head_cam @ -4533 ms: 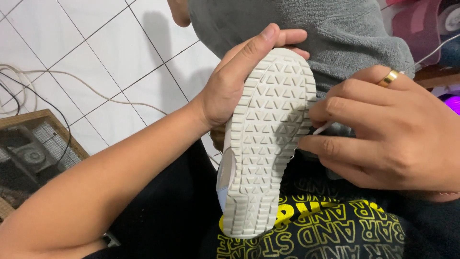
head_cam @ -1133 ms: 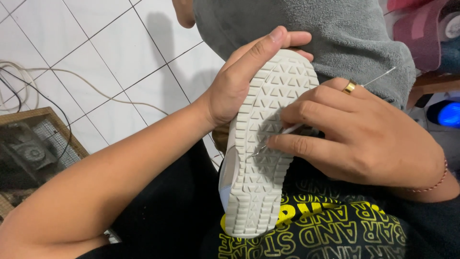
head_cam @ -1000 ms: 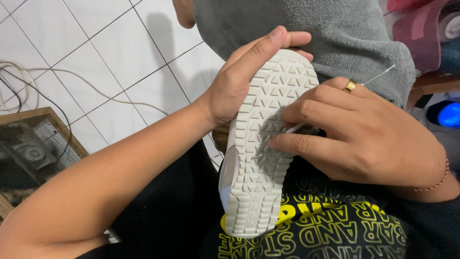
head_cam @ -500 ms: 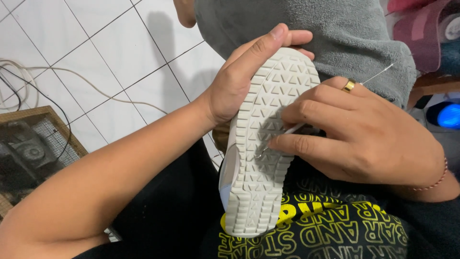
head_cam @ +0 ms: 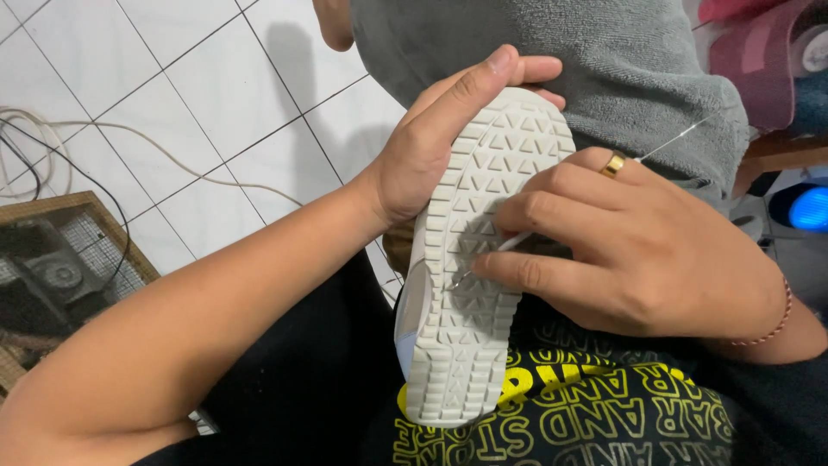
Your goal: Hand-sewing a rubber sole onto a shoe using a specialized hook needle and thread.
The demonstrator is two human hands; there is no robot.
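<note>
A shoe (head_cam: 470, 345) is turned sole up over my lap, its off-white rubber sole patterned with small triangles. My left hand (head_cam: 440, 138) grips the toe end from the left, thumb along the upper edge. My right hand (head_cam: 630, 246) rests on the sole's right side and pinches a thin metal needle (head_cam: 483, 263). The needle's tip touches the tread near the sole's left edge. A thin thread (head_cam: 681, 134) runs up and right from behind my ringed finger.
A grey towel (head_cam: 604, 60) lies over my knee beyond the shoe. White tiled floor (head_cam: 172, 103) with a pale cable (head_cam: 129, 138) is at left. A wooden-framed mesh box (head_cam: 52, 267) sits at far left. Pink and blue items (head_cam: 802, 207) crowd the right edge.
Since 4.5 s ago my right hand has slid down and left across the sole, bringing the needle tip onto the tread. Over the last second the hands and shoe barely moved.
</note>
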